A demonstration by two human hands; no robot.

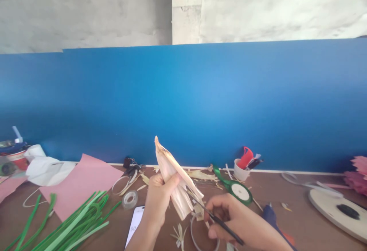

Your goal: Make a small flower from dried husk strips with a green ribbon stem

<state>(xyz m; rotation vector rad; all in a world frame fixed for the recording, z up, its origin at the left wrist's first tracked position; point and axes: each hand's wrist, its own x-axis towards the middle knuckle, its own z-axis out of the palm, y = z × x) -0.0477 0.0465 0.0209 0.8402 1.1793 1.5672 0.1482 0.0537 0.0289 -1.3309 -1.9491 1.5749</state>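
Note:
My left hand [160, 197] pinches a pale dried corn husk [179, 199], thumb across its front. The husk stands tilted, its brown pointed tip up and its wide cut end spread toward the lower right. My right hand [233, 216] is closed around a slim black-handled tool [222, 226] with a thin grey metal end. That end lies against the lower right part of the husk; its exact kind cannot be made out. Below the hands are a small frayed husk piece [179, 237] and a pale loop [195, 233], partly covered by my right hand.
Green pipe cleaners [77, 222], pink sheet [83, 186], clear tape roll [130, 199] and phone [134, 222] lie left. Green ribbon spool [240, 191], white cup [241, 170], blue glue gun [269, 216] and pale round board [329, 209] are right. A blue partition [183, 102] stands behind.

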